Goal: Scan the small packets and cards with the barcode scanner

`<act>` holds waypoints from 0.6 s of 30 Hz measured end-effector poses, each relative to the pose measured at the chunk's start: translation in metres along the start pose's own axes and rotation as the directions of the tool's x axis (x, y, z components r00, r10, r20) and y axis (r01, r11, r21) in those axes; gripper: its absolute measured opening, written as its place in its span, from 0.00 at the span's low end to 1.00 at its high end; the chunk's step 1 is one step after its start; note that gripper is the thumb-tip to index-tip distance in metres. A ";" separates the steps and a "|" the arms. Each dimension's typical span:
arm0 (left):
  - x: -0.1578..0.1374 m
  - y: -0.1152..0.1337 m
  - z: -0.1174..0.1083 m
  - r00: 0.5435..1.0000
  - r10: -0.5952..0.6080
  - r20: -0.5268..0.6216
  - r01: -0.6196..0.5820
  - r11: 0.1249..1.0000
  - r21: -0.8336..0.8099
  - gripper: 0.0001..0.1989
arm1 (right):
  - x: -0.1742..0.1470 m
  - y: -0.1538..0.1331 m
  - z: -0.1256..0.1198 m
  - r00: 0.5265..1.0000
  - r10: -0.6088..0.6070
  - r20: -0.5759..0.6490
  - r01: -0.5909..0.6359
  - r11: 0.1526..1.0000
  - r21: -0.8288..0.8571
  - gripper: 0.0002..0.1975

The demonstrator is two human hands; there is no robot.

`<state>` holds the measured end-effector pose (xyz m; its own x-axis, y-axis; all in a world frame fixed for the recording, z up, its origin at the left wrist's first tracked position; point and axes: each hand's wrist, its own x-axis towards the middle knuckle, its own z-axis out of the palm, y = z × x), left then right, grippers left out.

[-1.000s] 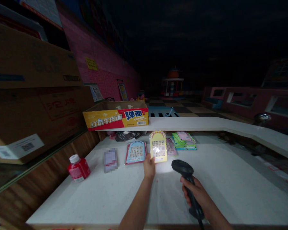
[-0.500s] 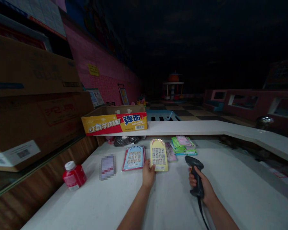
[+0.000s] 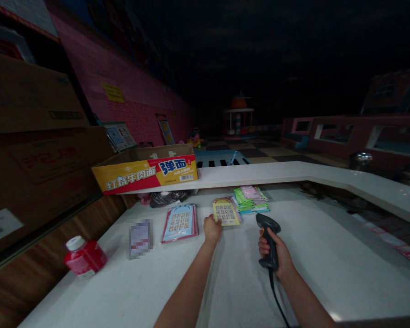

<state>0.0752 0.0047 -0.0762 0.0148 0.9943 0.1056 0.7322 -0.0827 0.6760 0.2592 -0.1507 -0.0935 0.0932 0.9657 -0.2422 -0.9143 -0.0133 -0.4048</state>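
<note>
1. White counter (image 3: 328, 255) carries everything, with a raised white ledge (image 3: 294, 175) behind it.
2. Yellow-and-red carton (image 3: 146, 173) on the ledge reads "红烧牛肉面" and "弹面".
3. Red bottle (image 3: 84, 257) lies far left; a blue sticker pack (image 3: 180, 222) lies mid-counter, green packs (image 3: 251, 200) beyond.
4. Right hand (image 3: 276, 257) is wrapped tight around a black barcode scanner (image 3: 268, 232).
5. Left hand (image 3: 212, 229) pinches the yellow sticker card (image 3: 226, 212), lying flat on the counter.
</note>
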 end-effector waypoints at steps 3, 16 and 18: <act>-0.001 0.007 -0.001 0.999 0.037 0.019 -0.038 0.997 0.062 0.13 | 0.000 0.000 0.001 1.000 -0.001 -0.001 0.001 1.000 0.012 0.17; -0.014 0.007 0.012 0.982 0.182 -0.049 -0.163 0.950 0.265 0.22 | -0.001 0.000 0.005 1.000 -0.012 -0.017 0.013 0.999 0.045 0.18; -0.017 0.002 0.012 0.961 0.270 -0.052 -0.253 0.942 0.223 0.24 | -0.003 0.000 0.006 1.000 -0.014 -0.024 0.015 0.999 0.040 0.18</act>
<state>0.0846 -0.0120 -0.0858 0.1771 0.9301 0.3219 0.8374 -0.3142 0.4473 0.2570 -0.1517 -0.0875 0.1156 0.9595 -0.2570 -0.9278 0.0118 -0.3729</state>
